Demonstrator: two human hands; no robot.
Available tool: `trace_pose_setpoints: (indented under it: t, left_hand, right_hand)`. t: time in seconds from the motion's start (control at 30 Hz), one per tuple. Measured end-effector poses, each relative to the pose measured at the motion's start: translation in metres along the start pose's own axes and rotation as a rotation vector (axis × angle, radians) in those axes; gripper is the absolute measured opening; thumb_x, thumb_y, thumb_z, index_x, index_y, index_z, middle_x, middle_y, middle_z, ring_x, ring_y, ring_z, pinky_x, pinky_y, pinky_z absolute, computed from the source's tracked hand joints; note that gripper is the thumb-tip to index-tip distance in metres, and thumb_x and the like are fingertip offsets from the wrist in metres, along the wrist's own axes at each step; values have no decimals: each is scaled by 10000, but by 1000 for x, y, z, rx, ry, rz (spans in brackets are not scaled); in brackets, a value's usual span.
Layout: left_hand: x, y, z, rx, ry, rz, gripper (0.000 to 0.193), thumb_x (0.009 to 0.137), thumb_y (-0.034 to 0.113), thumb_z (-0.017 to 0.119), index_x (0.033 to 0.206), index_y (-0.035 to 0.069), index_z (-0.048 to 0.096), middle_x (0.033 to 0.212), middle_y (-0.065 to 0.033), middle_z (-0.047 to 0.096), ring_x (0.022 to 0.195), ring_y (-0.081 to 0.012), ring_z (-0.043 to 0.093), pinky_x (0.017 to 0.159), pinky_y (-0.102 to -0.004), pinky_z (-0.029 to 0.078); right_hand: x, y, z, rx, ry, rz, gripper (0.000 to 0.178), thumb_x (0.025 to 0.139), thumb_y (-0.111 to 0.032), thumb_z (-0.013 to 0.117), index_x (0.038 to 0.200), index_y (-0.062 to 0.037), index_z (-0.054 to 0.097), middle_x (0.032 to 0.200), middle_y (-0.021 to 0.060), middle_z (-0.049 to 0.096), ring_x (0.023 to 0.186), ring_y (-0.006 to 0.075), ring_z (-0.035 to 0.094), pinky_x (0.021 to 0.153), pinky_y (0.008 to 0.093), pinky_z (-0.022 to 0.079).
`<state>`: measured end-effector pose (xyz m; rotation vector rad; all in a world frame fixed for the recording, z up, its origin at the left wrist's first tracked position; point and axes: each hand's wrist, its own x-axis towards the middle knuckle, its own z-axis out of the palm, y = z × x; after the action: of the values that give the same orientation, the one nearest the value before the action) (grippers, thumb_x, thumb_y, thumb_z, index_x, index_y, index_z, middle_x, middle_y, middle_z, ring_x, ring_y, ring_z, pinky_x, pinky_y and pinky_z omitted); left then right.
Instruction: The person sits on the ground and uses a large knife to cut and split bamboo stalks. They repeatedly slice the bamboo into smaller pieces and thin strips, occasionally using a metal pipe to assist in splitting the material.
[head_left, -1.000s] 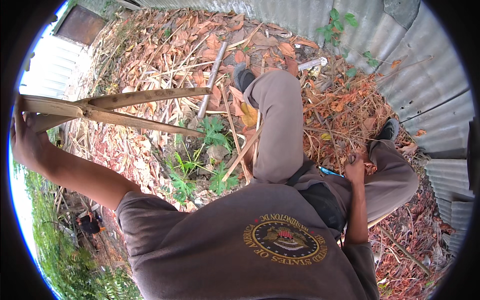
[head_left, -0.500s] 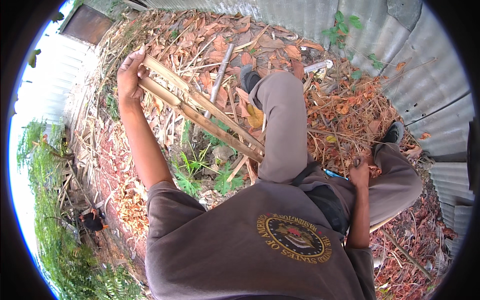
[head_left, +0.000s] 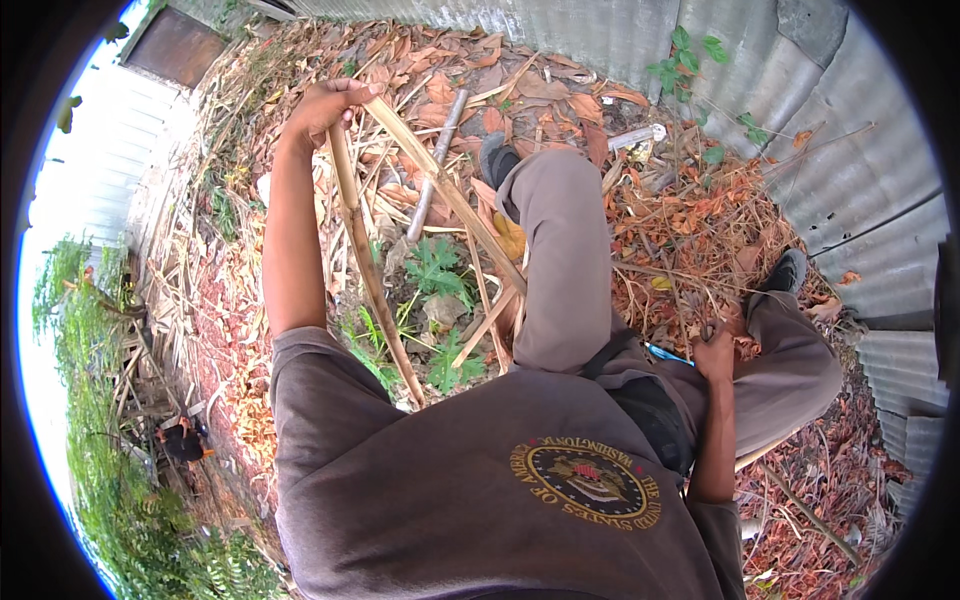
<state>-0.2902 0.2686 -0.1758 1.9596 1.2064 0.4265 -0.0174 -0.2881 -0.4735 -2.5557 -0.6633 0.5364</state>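
My left hand (head_left: 328, 108) is raised at the far left, its fingers closed around the upper ends of two split bamboo strips. One pale bamboo strip (head_left: 440, 182) slants down toward my bent left knee. The other, a browner bamboo strip (head_left: 362, 250), hangs steeper and apart from it, its lower end near my shirt. My right hand (head_left: 713, 355) is closed in a fist beside my right thigh. What it grips is mostly hidden; a small dark end shows at the top of the fist. A thin light-blue object (head_left: 668, 354) lies just left of that fist.
Dry leaves (head_left: 560, 95) and bamboo scraps cover the ground. A grey pole (head_left: 437, 165) lies beyond the strips, with green weeds (head_left: 440, 270) nearer. A corrugated metal fence (head_left: 840, 150) bounds the far and right sides. A thin stick (head_left: 815, 510) lies at lower right.
My left hand has moved right and slightly up. The two bamboo strips, nearly parallel before, now spread apart, the browner one swung down toward me. My right hand has barely moved.
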Motion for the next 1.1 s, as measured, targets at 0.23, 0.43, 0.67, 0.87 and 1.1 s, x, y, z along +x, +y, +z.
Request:
trace_pose_setpoints:
  t: [0.23, 0.43, 0.67, 0.87, 1.1]
  left_hand:
    - [7, -23, -71, 229, 411, -61, 277, 778, 287, 805, 756, 30, 703, 557, 28, 478, 463, -78, 388, 436, -256, 298]
    - [-70, -38, -172, -77, 648, -74, 283, 777, 271, 811, 810, 11, 702, 599, 28, 486, 453, -60, 347, 424, -225, 273]
    - [-205, -138, -146, -5, 922, -161, 233, 810, 242, 784, 857, 22, 721, 603, 15, 567, 440, -42, 372, 413, -225, 264]
    - [-273, -110, -177, 78, 984, -204, 206, 821, 226, 766, 913, 48, 721, 788, -40, 707, 424, -16, 346, 394, -193, 242]
    - [-233, -51, -222, -12, 827, 28, 101, 859, 171, 718, 887, 80, 684, 752, 33, 639, 458, 11, 343, 405, -156, 253]
  right_hand:
    - [-1, 7, 5, 91, 12, 35, 397, 734, -180, 636, 1091, -9, 605, 903, 257, 673, 924, 393, 655, 890, 436, 468]
    - [-3, 1, 5, 24, 59, 26, 409, 699, -198, 650, 1073, -37, 616, 933, 261, 665, 920, 420, 639, 853, 475, 488]
    - [-6, -13, -7, 3, -24, 25, 400, 737, -139, 636, 1106, 8, 586, 918, 284, 657, 919, 434, 640, 826, 476, 495]
    - [-4, -2, 3, 11, -27, 26, 444, 732, -200, 640, 1125, 2, 588, 845, 241, 676, 918, 406, 650, 1049, 465, 344]
    - [-5, -15, -7, 71, -69, 37, 445, 732, -166, 633, 1134, 20, 587, 896, 272, 666, 912, 406, 651, 820, 432, 502]
